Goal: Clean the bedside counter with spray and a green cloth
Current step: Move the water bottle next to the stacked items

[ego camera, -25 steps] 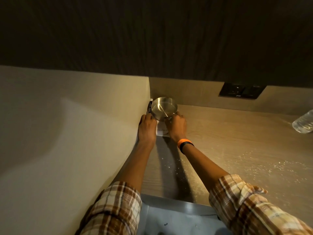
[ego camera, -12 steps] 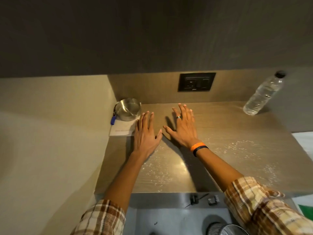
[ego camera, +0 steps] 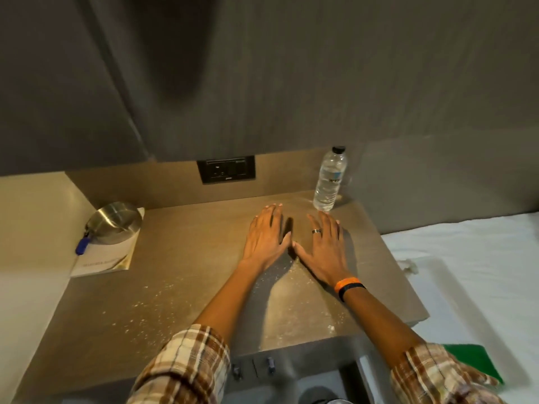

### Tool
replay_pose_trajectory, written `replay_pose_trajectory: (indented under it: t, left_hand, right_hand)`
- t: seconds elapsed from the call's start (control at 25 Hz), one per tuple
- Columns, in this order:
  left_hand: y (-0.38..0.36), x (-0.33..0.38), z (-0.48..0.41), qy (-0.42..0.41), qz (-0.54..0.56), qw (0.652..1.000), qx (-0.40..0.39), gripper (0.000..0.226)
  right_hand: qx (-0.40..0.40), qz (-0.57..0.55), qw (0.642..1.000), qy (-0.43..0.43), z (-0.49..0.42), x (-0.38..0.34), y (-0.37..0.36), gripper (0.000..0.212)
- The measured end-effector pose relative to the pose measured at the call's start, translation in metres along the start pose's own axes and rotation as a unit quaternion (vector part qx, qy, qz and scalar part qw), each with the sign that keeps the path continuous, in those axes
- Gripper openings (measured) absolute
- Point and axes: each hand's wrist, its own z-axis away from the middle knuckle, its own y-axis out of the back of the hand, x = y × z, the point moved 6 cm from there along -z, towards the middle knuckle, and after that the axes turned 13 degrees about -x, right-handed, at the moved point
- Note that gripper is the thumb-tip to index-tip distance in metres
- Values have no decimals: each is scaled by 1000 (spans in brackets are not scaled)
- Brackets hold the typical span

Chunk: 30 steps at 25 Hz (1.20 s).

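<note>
Here, left hand [ego camera: 267, 233] and right hand [ego camera: 325, 247] lie flat — fingers spread, empty — on counter [ego camera: 180, 275].

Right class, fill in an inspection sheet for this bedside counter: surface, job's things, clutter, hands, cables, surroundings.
Surface: counter dusted with white specks.
Job's things: green cloth on the bed at lower right; spray nothing seen.
Clutter: steel bowl on a booklet, blue-capped pen, water bottle.
Hands: left hand and right hand flat, open, empty.
Cables: nothing seen.
Surroundings: wall socket, white bed.
</note>
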Motion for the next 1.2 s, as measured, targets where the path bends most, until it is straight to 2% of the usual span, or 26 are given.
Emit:
replay_pose_trajectory:
  t: [0.16,0.28,0.44,0.64,0.76,0.88,0.96,1.04,1.2]
  left_hand:
    - [-4,57,-58,-17,71,997,-1,89]
    - [1,83,-97,6,191,982,8,99]
    - [0,95,-129,35,296,954,33,62]
    - [8,87,-133,46,312,947,61,54]
    - [12,83,-140,36,355,933,38,38]
    - [7,91,-152,41,383,923,1,54]
    - [4,94,-157,36,347,937,-7,46]
    - [6,90,-152,25,353,935,24,35]
    - [25,65,-113,12,409,905,116,51]
  right_hand:
    - [-5,-15,999,-33,-2,51,1,82]
    - [-22,-16,999,-38,-3,69,-2,80]
    - [-31,-5,999,-19,-3,72,-6,80]
    - [-42,13,999,-11,-5,50,-8,77]
    - [-31,14,999,0,-5,30,-7,79]
    - [-69,0,997,20,-12,18,-15,86]
    - [-83,8,996,20,-18,9,-20,96]
    - [-85,10,996,26,-22,0,-23,105]
    - [-87,18,996,30,-26,-13,-32,102]
